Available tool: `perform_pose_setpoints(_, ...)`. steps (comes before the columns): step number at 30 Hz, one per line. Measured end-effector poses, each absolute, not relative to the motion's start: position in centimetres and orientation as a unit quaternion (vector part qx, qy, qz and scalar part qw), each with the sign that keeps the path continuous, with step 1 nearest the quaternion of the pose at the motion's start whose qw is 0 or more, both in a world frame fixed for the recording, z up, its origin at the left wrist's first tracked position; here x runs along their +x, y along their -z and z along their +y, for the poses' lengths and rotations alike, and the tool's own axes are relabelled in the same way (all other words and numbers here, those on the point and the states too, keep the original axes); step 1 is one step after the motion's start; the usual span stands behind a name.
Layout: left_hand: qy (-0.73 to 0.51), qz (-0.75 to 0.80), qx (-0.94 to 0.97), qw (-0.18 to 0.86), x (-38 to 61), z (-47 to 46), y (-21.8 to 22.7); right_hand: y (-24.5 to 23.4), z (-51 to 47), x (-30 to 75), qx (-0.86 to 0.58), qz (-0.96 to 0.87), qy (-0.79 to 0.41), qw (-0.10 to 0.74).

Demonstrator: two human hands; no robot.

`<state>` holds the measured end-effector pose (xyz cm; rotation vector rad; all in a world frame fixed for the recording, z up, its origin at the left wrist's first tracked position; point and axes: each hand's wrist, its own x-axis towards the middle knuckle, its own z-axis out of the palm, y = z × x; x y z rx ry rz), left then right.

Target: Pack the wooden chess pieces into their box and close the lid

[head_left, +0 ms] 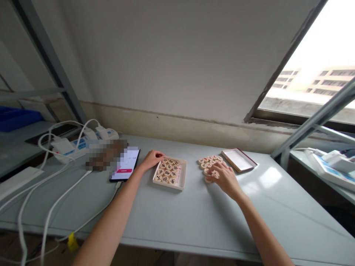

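- Smooth pale-grey tabletop [172, 218] below a plaster wall, with a flat-screened phone [124, 166] lying on it
- Left hand [152, 159]: fingers curved loosely over the corner of a shallow pale wooden tray [183, 173], open, holding nothing visible
- Tray: rows of round wooden xiangqi pieces [168, 173] with black characters
- Right hand [226, 179]: fingers spread across a loose cluster of similar discs [206, 162]; any grip cannot be told
- Rectangular box lid [238, 160] just beyond them

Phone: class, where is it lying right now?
In the head view, the phone lies left of the left hand and the wooden tray, beside a pixelated patch.
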<state>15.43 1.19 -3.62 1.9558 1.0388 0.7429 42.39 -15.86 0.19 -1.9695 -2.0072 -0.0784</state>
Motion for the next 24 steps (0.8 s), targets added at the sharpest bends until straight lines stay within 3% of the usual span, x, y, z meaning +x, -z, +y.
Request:
perform_pose_setpoints(6, -0.291, 0.410, 0.774, 0.386, 15.4, 0.8, 3.2, -0.2, -15.7, 42.7, -0.702, -0.694, 0.082, 0.139)
perform_pose_setpoints(14, -0.293, 0.406, 0.766, 0.404, 15.4, 0.3, 2.7, 0.0, -15.9, 42.7, -0.681, -0.717, 0.061, 0.137)
perform_pose_setpoints(19, -0.279, 0.383, 0.776, 0.417, 15.1, 0.3, 2.4, -1.3, -14.2, 39.4, -0.611, -0.770, 0.012, 0.180)
perform_pose_setpoints(24, -0.239, 0.374, 0.789, 0.424, 14.4, -0.1, 1.6, -1.8, -11.2, 32.9, -0.522, -0.842, 0.093, 0.098)
